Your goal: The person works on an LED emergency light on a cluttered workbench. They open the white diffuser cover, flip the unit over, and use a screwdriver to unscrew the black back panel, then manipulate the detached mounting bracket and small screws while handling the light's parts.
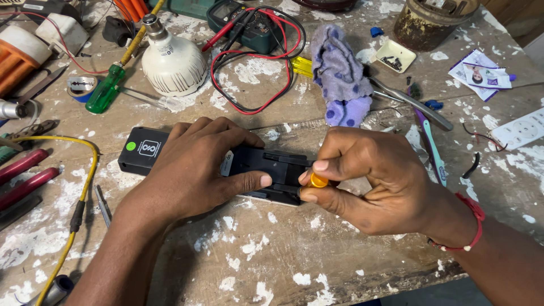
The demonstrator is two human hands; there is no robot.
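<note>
The person leans over a paint-spattered wooden workbench [272,260], both forearms coming in from the near edge. The left hand [198,170] lies palm down across a flat black device [266,170] in the middle of the bench, fingers curled over its far edge and the thumb stretched along its near side, pressing it flat against the wood. The device's left end, with a small green dot and a white label, sticks out past the knuckles.

The right hand [368,175] comes in from the right with the wrist bent slightly and a red cord bracelet [473,226] round it. Its thumb and forefinger are pressed together on a small yellow handle [318,181], the other fingers folded into the palm. The handle sits right at the device's right end, just beside the left thumb tip; the tool's tip is hidden between handle and device, so I cannot tell what it touches.

Behind the hands lie a white bulb [173,62], a green-handled screwdriver [105,90], a multimeter [249,25] with red and black leads looping over the wood, and a crumpled purple spotted cloth [340,79]. A toothbrush [432,147] rests to the right, a yellow wire [79,198] trails down the left side.
</note>
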